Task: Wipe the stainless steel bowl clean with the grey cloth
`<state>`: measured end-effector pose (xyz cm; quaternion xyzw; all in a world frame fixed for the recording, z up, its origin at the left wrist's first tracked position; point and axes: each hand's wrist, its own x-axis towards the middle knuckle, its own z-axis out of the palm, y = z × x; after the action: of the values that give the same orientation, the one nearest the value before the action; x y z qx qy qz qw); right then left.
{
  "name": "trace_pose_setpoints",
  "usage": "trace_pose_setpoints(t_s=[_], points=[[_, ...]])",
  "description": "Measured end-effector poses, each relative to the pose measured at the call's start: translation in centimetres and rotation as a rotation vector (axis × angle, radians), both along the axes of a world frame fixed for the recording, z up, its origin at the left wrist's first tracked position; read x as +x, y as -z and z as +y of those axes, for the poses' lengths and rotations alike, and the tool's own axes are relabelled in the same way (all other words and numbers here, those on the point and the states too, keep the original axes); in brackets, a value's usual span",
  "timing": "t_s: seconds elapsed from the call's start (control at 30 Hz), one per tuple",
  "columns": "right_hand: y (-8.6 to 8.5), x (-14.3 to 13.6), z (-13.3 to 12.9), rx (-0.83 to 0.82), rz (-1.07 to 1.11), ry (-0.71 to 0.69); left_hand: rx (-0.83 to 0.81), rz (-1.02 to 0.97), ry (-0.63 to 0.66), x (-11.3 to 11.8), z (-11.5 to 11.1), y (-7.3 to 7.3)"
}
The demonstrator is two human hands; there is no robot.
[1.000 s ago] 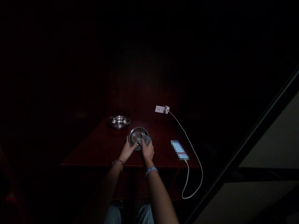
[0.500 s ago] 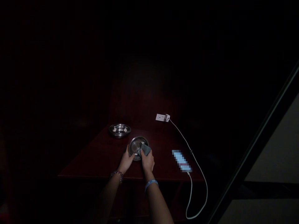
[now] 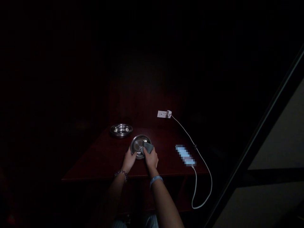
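A shiny round steel bowl [image 3: 137, 145] is tilted toward me above the dark red table. My left hand [image 3: 129, 160] grips its lower left rim, thumb on the inner side and fingers behind, mostly hidden. In my right hand [image 3: 151, 158] a grey-blue cloth [image 3: 148, 147] is pinched, pressed against the right side of the bowl's inside. Beyond the bowl, to the left, stands a small stack of steel bowls [image 3: 121, 130].
The dark red table [image 3: 95, 164] meets a back wall with a white socket [image 3: 161, 114]. From a plugged-in charger [image 3: 168, 113], a white cable [image 3: 203, 158] runs to a blurred phone [image 3: 185, 155] on the right and hangs over the front edge. A dark slanted frame [image 3: 256, 136] stands at the right.
The camera view has shifted slightly, so most things sit higher in the picture. Both hands keep hold of the bowl and cloth; the cloth's shape against the bowl differs a little.
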<state>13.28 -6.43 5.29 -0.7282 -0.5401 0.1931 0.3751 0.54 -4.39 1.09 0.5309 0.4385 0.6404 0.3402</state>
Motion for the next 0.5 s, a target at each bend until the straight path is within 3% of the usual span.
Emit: trace_pose_setpoints(t_s=[0.5], points=[[0.00, -0.06, -0.15, 0.011, 0.006, -0.003, -0.047, 0.015, -0.026, -0.32, -0.33, -0.16]])
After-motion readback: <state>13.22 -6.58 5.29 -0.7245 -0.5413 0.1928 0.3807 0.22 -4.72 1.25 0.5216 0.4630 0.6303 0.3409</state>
